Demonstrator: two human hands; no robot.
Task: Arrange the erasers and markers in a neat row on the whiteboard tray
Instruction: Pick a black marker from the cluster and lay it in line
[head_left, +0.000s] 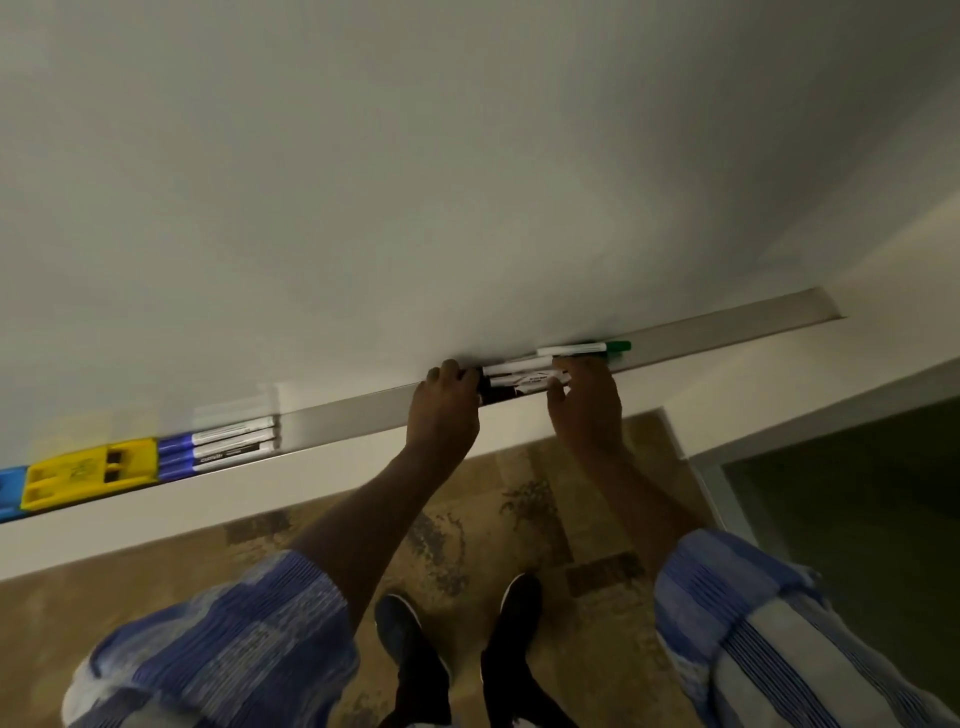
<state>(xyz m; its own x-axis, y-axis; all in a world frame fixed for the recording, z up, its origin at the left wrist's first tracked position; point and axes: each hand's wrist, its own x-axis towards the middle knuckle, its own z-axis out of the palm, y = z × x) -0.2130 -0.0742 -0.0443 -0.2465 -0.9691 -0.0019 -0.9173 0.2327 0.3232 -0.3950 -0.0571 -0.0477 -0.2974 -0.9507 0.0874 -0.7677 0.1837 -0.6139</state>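
Observation:
A long metal tray (353, 421) runs under the whiteboard (415, 182). At its left end lie a blue eraser (9, 491), a yellow eraser (91, 470) and several blue-capped markers (218, 447) side by side. Near the tray's middle, my left hand (447, 410) and my right hand (587, 400) hold a bunch of black-capped markers (519, 382) by its two ends. A green-capped marker (587, 349) lies just behind them against the board, partly behind my right fingers.
The tray's right end (810, 317) holds nothing. Below the tray is a white wall ledge (260, 499), then patterned floor (467, 519) with my feet (462, 649). A dark glass panel (857, 493) stands at the right.

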